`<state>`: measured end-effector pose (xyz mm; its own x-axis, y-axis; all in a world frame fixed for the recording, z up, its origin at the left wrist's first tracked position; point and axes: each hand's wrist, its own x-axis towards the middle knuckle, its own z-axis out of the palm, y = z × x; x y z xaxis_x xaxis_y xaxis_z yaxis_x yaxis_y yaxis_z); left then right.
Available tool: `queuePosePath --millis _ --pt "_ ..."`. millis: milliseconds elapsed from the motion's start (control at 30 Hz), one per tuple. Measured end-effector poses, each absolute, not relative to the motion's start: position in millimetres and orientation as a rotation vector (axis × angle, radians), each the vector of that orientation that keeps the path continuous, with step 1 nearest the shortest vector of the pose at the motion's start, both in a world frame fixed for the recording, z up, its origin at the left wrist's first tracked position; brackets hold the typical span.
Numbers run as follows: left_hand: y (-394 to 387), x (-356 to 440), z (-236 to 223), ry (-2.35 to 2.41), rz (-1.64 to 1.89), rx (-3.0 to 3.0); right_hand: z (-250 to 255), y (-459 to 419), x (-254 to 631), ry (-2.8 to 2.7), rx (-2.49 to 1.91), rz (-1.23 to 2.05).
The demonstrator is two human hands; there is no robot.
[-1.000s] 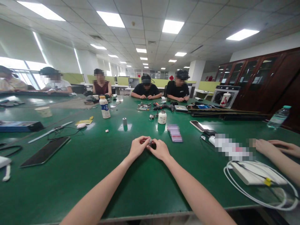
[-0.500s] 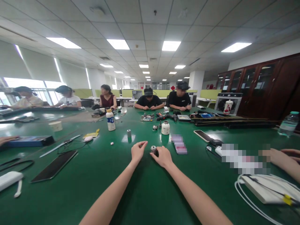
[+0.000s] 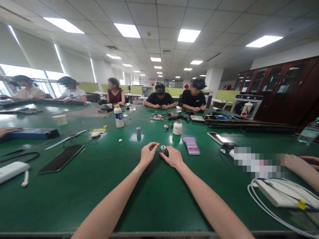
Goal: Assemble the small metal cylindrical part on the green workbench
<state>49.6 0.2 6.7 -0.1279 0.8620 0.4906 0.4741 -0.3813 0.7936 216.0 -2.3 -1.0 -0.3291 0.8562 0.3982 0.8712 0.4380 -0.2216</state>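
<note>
My right hand point(image 3: 174, 156) is closed around the side of a small silver metal cylinder point(image 3: 163, 149), which stands upright on the green table point(image 3: 159, 205). A round opening or knob shows on its top. Just left of it is my left hand point(image 3: 148, 154), thumb and fingertips pinched together close to the cylinder's top edge. Whatever the pinch holds, if anything, is too small to make out. Farther off, a second grey metal cylinder point(image 3: 138, 131) stands upright, with a small white piece point(image 3: 120, 140) lying to its left.
A white jar point(image 3: 177, 127) and a pixelated phone point(image 3: 191, 145) lie beyond my right hand. To the left are a dark tablet point(image 3: 62, 159) and a bottle point(image 3: 119, 116). Cables and a white box point(image 3: 279, 194) sit at right, near another person's hand point(image 3: 296, 166). Several people sit around.
My view has tipped down slightly, so the table's near edge shows. The left fingertips are a little nearer the cylinder. The right hand keeps its hold.
</note>
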Motion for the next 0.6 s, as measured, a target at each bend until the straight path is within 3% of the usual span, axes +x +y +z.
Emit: queuePosePath --millis 467,600 --pt "-15 58 17 1.346 1.364 1.922 -1 -21 216 -2.286 -1.451 -0.016" --pt "-15 56 18 1.343 1.325 1.988 21 -29 214 -2.269 -1.498 0.052"
